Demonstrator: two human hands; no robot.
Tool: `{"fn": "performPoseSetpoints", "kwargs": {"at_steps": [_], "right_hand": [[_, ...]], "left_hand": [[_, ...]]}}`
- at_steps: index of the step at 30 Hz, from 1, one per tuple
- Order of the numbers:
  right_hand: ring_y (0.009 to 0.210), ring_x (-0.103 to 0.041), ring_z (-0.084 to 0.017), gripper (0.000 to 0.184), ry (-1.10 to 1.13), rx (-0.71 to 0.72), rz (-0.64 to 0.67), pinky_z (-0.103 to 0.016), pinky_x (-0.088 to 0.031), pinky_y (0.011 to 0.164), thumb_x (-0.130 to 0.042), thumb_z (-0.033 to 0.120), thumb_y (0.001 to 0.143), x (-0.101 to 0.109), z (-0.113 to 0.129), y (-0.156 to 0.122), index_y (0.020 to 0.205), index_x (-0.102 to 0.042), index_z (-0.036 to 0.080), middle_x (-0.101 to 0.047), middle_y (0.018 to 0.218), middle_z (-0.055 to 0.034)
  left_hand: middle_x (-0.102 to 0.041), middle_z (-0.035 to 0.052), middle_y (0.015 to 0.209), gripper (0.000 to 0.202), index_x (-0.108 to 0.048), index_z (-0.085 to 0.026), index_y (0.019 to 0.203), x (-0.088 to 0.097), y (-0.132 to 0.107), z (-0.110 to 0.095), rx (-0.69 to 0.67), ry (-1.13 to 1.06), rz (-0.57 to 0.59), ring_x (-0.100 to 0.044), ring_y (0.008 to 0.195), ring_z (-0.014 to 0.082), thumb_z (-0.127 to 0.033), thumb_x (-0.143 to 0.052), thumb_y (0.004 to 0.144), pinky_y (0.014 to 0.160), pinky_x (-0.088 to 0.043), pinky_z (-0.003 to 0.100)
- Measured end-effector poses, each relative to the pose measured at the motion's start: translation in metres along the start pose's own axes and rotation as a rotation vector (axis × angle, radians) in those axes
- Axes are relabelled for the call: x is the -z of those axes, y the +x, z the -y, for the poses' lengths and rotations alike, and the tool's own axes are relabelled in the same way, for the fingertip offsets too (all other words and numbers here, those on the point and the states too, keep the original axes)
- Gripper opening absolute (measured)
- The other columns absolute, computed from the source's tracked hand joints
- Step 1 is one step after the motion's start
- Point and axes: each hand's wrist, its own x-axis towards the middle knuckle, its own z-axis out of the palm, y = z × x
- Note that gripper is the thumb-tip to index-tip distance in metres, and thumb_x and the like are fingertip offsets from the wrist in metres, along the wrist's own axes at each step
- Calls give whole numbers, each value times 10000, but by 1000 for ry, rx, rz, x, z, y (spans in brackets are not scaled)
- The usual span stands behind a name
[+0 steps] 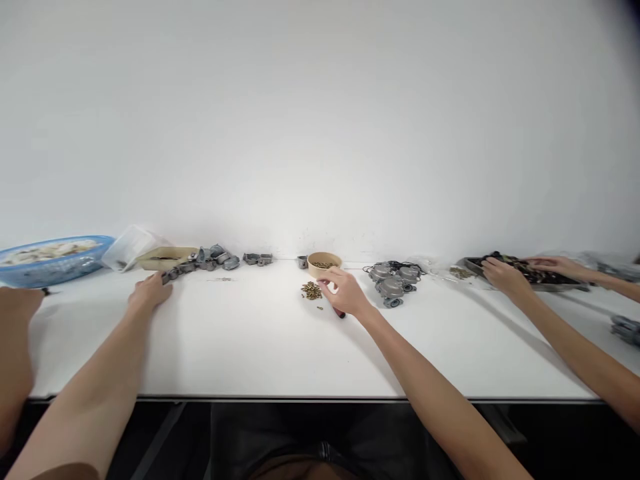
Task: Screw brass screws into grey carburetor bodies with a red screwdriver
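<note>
My left hand (149, 292) reaches out at the left, its fingers closed round a small grey metal part (166, 277) at the near end of a row of such castings (186, 267). The fingertips are partly hidden. My right hand (345, 292) is at the middle of the table, thumb and forefinger close together beside a small pile of brass screws (311, 291). Below its palm sticks out the red and black handle of what looks like a screwdriver (340, 313), tucked in the other fingers. Just behind stands a round tan bowl (317, 270) holding more brass pieces.
Grey metal housings (393, 283) lie right of the bowl. More castings (258, 259) lie along the wall. A blue basin (55, 272), a clear bin (131, 248) and a yellowish tray (148, 260) stand left. Co-workers' hands (505, 275) work at a dark tray (545, 287) and far left.
</note>
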Motion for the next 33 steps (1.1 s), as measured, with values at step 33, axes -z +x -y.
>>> {"fn": "performPoseSetpoints", "kwargs": {"at_steps": [33], "right_hand": [[773,-685,-129,188,35,-153,469,-239,-497,727,-679,258,795,-24,-37,-16,934,-782,184,-772,924,-42]], "left_hand": [[-745,60,768,268,-743,-178,905,-49,-192,-279,-552,-949,189,-681,704,202,-388,-664,759,630,-518,277]]}}
